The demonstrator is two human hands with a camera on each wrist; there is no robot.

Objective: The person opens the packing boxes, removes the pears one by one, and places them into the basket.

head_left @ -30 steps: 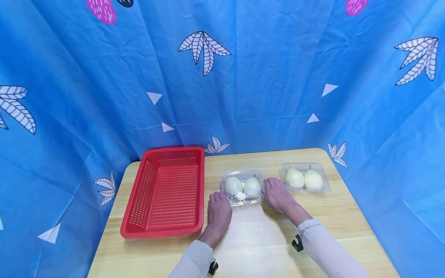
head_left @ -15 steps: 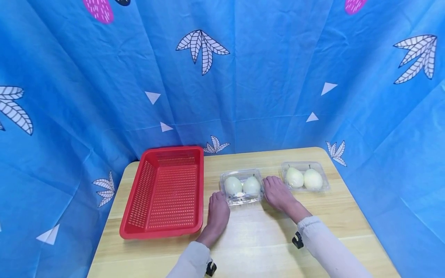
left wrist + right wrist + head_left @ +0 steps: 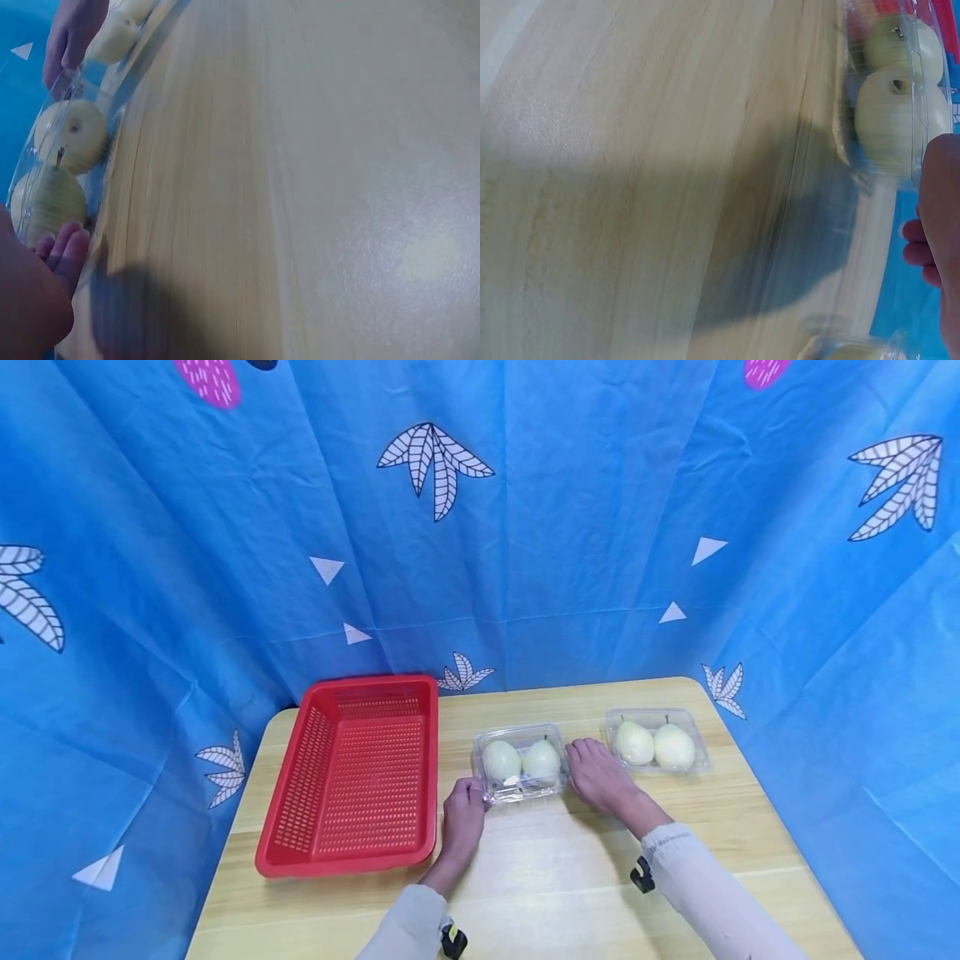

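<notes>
In the head view, a clear plastic clamshell box with two pale pears lies in the middle of the table, its lid over the fruit. My left hand is at its front left corner, fingers and thumb pinching the edge. On the opposite side, my right hand holds the right end, with its fingers bent over the rim. The left wrist view shows the left fingertips against the box's side, beside a pear. Part of the right hand's grip is hidden in the right wrist view.
A red perforated basket stands to the left on the wooden table. Another clear box with two pears sits to the right, close beyond the right hand. A blue patterned curtain hangs behind the table and at both sides.
My left hand has turned and shifted slightly left, and its fingers now pinch the box's front left corner. The right hand and the box hold about the same place.
</notes>
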